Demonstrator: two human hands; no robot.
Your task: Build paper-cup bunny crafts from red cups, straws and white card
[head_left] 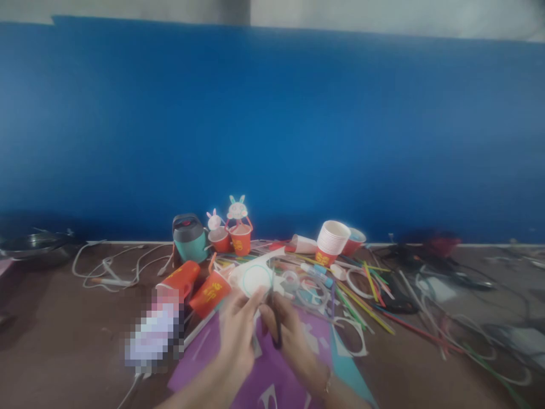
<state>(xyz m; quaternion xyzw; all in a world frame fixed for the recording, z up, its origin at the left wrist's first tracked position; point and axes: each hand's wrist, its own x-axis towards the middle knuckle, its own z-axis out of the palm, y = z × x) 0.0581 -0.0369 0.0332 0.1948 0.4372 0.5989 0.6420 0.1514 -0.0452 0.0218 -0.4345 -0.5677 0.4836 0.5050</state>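
My left hand [238, 326] pinches a piece of white paper [256, 278] with a blue-green circle drawn on it. In my right hand [289, 329] is a pair of scissors [277, 329] with dark handles; its blades point up at the right side of the paper, near the drawn circle. Whether the blades are cutting into the paper I cannot tell, as the picture is soft there. Below both hands lies a purple sheet [272, 369] with white scraps on it. A ring-shaped paper offcut [351, 335] rests to the right.
Red paper cups [210, 292] lie tipped at left, beside a teal bottle [190, 241]. Behind stand cups with rabbit figures [237, 210]. A cup stack [332, 241], tape rolls [313, 292] and coloured sticks [366, 309] spread to the right. White cables [106, 272] trail at far left.
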